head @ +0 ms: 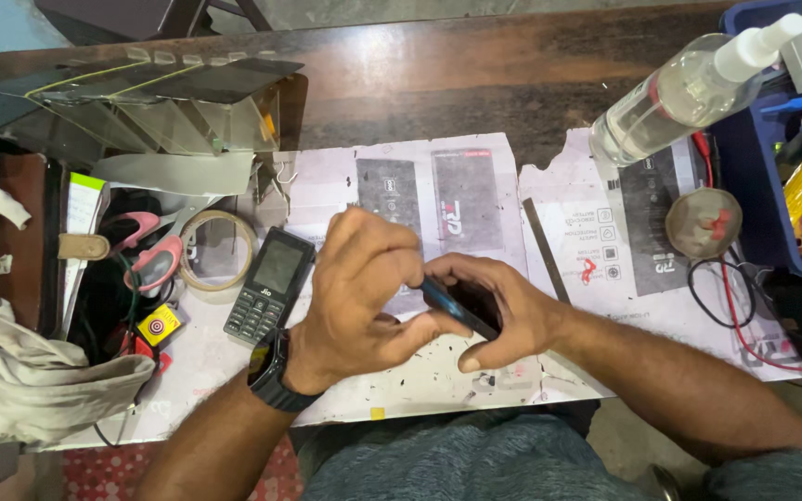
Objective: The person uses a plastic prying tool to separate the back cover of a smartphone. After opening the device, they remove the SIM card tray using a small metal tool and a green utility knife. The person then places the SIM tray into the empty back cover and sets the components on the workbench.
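Both hands meet over the paper-covered counter point(438, 380), working one thin dark phone point(457, 309) held edge-on between them. Left hand point(364, 297) comes in from above, fingers curled tight, thumb and fingertips pinched on the phone's upper-left end. Black smartwatch point(271, 371) on that wrist. Right hand point(503, 311) cups the phone from below and right, fingers wrapped under it, thumb along the lower edge; closed grip, not flat. The phone tilts down to the right, clear of the counter as far as I can tell; its face is not visible.

Just left of the left hand: a dark keypad phone point(269, 286) lying flat, screen up. Further left: a roll of clear tape point(217, 249), then pink-handled scissors point(150, 246) in a clutter of cables. Far left, a bundle of beige cloth point(20, 371).

Up and left of the hands: a stack of clear screen-protector sheets point(160, 102) banded together.

Right of the right hand: a thin metal ruler point(546, 250) lying diagonal on the paper, near the wrist. Well beyond it: a round grey disc with a red clip point(704, 223), black and red wires point(744, 315), a clear spray bottle point(689, 93) leaning out of a blue bin point(754, 186) of tools.
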